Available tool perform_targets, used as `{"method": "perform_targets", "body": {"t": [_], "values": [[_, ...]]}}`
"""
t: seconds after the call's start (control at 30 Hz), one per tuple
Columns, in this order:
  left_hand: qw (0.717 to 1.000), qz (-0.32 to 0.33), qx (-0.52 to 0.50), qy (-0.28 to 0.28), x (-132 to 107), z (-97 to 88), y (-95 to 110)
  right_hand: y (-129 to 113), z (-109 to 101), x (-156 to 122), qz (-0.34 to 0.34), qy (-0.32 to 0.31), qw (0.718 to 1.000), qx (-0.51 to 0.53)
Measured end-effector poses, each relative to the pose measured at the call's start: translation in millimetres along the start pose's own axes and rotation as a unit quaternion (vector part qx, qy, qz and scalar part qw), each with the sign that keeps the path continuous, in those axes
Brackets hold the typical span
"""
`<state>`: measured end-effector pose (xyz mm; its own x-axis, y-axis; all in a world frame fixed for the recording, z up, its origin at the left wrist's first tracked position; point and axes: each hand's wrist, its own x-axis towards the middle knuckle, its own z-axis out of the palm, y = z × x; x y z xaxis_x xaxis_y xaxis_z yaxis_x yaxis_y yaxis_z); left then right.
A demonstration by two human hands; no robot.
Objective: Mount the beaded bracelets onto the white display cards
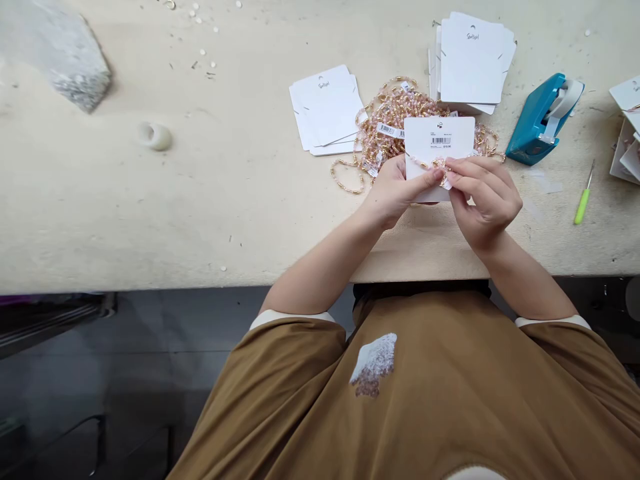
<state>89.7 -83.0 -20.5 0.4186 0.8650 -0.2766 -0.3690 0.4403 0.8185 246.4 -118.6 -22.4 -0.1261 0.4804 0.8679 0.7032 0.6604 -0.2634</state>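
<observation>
A white jewelry card (440, 133) with a barcode label faces me, held above the table's front part. My left hand (400, 188) grips its lower left side, thumb across the front. Pink and gold beads of a bracelet (425, 163) lie across the card's face. My right hand (485, 193) pinches the beads at the card's lower right; the fingertips partly hide them. Just behind the card is a heap of pink and gold beaded strands (385, 110) with small white barcode tags.
White card stacks (325, 110) flank the heap, one more (473, 63) behind it. To the right are a blue tape dispenser (537, 120), a green-handled pick (583, 200) and more cards (627, 157). Leftward lie a tape roll (155, 136) and a plastic bag (83, 77).
</observation>
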Motion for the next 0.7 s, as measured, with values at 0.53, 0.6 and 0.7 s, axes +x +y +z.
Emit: {"method": "perform_targets", "body": {"t": [0.53,0.6,0.7], "values": [[0.999,0.013,0.041,-0.032,0.4,-1.0,6.3,6.7,-1.0,-14.7,0.105,-0.127,0.984,0.062],[0.997,0.029,0.064,-0.023,1.1,-1.3,4.4,6.9,0.0,-17.2,0.135,-0.119,0.981,0.072],[0.996,0.043,0.081,-0.014,1.1,-1.5,4.2,7.5,0.5,-18.8,0.154,-0.093,0.983,0.047]]}}
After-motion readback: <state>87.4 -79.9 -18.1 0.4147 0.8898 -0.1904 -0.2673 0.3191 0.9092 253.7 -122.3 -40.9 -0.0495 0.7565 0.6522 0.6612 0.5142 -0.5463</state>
